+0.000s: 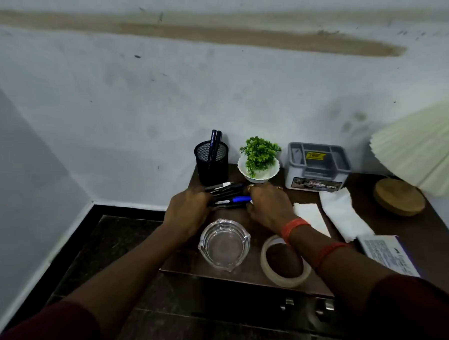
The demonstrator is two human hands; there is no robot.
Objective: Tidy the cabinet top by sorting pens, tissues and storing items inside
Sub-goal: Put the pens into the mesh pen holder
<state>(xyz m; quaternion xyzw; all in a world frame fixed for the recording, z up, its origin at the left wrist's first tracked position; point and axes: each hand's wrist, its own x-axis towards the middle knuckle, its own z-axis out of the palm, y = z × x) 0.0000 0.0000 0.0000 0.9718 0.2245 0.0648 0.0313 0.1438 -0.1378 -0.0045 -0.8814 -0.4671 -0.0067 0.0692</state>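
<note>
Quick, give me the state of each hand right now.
Left hand: closed around one end of the bundle of pens.
Right hand: closed on the other end of the same bundle, by the blue-capped pen.

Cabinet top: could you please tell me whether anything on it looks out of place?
Yes: two loose tissues lie crumpled outside the grey box, and several pens lie outside the mesh holder.

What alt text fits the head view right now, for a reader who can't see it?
Both hands, left hand and right hand, gather a bundle of pens on a dark wooden cabinet top, in front of a black mesh pen holder and a small potted plant. Nearby lie a glass ashtray, a tape roll and tissues.
</note>
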